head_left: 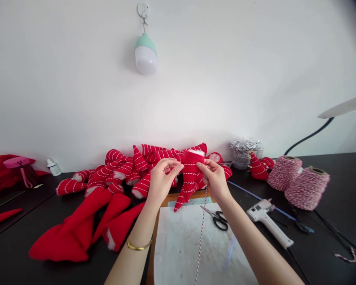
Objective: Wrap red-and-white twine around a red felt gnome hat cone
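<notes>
Both my hands hold a red cone-shaped hat with white stripes (190,179) above the table, its point hanging down. My left hand (161,180) pinches the hat's upper left edge. My right hand (214,178) grips its upper right edge and also pinches a red-and-white twine (201,233) that hangs down toward me over a pale work mat (184,245).
A pile of striped red hats (121,170) lies behind, plain red cones (86,225) at left. Scissors (218,218) and a white glue gun (268,221) lie right of the mat. Two twine spools (296,182) and a silver container (245,150) stand at right on the black table (329,237).
</notes>
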Tool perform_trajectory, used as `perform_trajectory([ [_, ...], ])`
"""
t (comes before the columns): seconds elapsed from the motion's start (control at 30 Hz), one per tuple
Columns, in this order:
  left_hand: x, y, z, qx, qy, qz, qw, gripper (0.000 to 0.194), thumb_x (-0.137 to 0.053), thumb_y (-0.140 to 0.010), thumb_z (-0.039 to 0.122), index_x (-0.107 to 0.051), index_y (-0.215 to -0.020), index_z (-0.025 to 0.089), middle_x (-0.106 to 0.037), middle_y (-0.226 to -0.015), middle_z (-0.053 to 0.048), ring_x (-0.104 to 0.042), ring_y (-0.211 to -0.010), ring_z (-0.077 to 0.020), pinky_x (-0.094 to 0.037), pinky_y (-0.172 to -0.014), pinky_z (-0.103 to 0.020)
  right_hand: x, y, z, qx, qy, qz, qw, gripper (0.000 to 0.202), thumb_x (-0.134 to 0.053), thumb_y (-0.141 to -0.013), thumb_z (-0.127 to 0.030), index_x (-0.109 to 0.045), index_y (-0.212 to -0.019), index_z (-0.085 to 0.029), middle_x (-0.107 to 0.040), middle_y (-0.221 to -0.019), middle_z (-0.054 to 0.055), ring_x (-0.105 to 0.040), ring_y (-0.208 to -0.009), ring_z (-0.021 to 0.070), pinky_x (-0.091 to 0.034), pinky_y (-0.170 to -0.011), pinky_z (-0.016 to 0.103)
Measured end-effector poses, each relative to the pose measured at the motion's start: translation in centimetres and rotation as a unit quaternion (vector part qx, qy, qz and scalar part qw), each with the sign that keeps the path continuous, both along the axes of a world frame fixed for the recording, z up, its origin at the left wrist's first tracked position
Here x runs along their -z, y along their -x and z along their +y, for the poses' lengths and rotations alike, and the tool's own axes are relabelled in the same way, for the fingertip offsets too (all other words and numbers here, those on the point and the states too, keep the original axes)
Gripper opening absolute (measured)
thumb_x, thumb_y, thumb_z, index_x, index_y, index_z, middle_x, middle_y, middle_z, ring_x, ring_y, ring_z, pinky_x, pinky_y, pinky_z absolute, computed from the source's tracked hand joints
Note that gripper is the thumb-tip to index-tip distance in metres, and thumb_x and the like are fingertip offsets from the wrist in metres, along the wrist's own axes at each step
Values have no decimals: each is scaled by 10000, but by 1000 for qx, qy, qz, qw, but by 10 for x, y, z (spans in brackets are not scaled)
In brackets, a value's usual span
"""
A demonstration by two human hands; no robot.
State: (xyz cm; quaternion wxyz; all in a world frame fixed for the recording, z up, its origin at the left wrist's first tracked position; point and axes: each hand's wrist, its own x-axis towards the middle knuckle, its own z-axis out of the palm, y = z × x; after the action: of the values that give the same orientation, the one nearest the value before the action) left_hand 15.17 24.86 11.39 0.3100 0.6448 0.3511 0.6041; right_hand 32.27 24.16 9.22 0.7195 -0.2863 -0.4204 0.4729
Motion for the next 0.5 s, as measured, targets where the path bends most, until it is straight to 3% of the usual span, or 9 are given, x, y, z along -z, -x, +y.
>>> perform_trajectory([
  [0.13,-4,-3,-9,-51,-23,66,996,142,-805,-732,351,-787,-826,247,-671,-1038,-67,-612,-1036,-260,-431,-1003,-360,-1,3,-3,24,3,-27,999,329,-831,-675,-411,-617,-806,-199,-372,-485,-109,-210,-376,36,-163,-363,217],
  [0.37,2,-7,-5,-26,1,67,997,71,-790,-741,307,-777,-764,241,-689,-957,-65,-625,-942,-258,-444,-968,-357,1,5,-6,68,-9,-86,994,335,-825,-668,-432,-646,-830,-201,-437,-534,-75,-287,-416,58,-192,-381,222],
  [0.5,0,-5,-8,-32,-25,95,995,78,-741,-792,309,-761,-784,234,-691,-915,-57,-628,-865,-233,-471,-893,-335,0,4,-6,55,-9,-63,996,328,-832,-668,-416,-640,-821,-198,-427,-531,-81,-278,-418,55,-187,-382,217],
])
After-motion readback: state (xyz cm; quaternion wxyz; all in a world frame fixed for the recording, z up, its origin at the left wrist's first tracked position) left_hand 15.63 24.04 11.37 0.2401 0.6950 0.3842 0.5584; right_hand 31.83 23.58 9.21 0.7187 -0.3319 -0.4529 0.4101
